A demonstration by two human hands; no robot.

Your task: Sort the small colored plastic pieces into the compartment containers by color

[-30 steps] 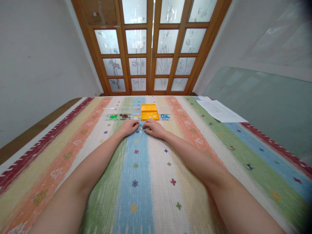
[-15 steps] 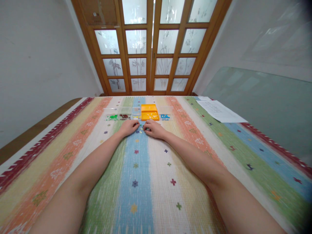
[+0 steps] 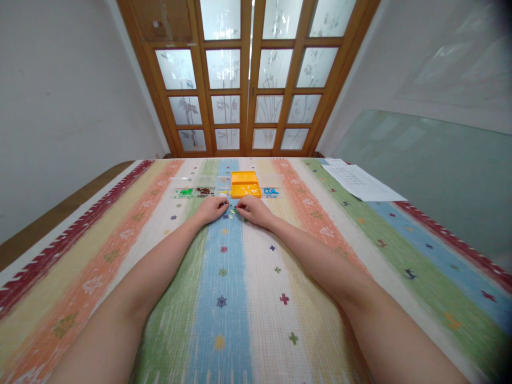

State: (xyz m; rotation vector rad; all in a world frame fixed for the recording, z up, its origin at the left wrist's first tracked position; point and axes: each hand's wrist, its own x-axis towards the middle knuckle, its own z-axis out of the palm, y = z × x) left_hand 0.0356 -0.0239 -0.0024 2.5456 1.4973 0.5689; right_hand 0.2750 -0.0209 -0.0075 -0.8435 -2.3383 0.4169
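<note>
My left hand (image 3: 212, 210) rests on the tablecloth with thumb and fingers pressed together, and what they pinch is too small to make out. Close to its right, my right hand (image 3: 255, 210) is bent in a pinch, its fingertips over a few tiny loose pieces (image 3: 232, 212) of mixed colours lying between the hands. Just beyond the hands stands an open orange-yellow box (image 3: 246, 181) with small pale pieces in it. Left of it are clear boxes with green pieces (image 3: 186, 192), dark brown pieces (image 3: 205, 191) and yellow pieces (image 3: 224, 192). Blue pieces (image 3: 271, 191) sit in a clear box on the right.
A striped, patterned tablecloth (image 3: 224, 266) covers the long table. White printed paper (image 3: 356, 180) lies at the right edge. Past the far end are wooden doors (image 3: 248, 93) with frosted panes. A greenish glass panel (image 3: 432, 176) stands along the right side.
My right hand's fingers have shifted slightly and drawn closer over the loose pieces, with a reddish bit now showing near the fingertips. My left hand stays almost still.
</note>
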